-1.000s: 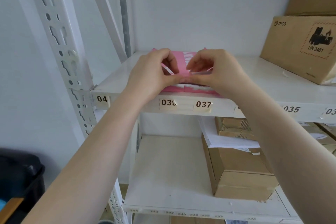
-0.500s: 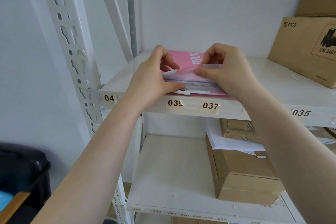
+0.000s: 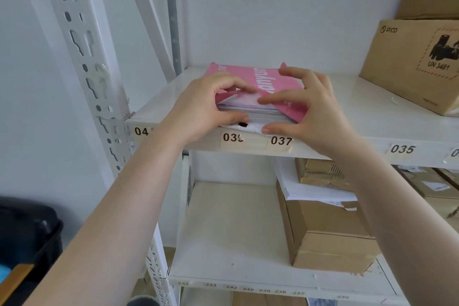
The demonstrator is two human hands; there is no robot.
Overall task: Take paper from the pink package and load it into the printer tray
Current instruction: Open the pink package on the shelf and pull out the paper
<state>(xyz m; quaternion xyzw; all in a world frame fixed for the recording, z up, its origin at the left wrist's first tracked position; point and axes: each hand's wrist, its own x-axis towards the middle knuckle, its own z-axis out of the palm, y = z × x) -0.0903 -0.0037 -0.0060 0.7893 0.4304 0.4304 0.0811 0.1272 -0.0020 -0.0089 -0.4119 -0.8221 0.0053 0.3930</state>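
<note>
The pink package [image 3: 250,77] lies flat on the upper white shelf [image 3: 347,117], its torn near end facing me. A thick stack of white paper [image 3: 263,115] shows in that opening, under the lifted pink flap. My left hand [image 3: 203,109] grips the stack's near left corner, thumb underneath and fingers on top, tucked under the wrapper. My right hand [image 3: 315,109] pinches the stack's near right part, index finger on the top sheet and thumb at the bottom edge, the other fingers spread over the wrapper. No printer is in view.
A brown cardboard box [image 3: 417,64] stands on the same shelf at far right. The perforated white upright [image 3: 82,57] rises at left. On the lower shelf [image 3: 231,231] sits a taped cardboard box [image 3: 330,238] with loose sheets [image 3: 305,186] on top. A black bin [image 3: 27,238] is at lower left.
The wrapper's near flap has been lifted and the paper stack's end is now exposed. My right hand's fingers have spread, with the thumb dropped under the stack's edge.
</note>
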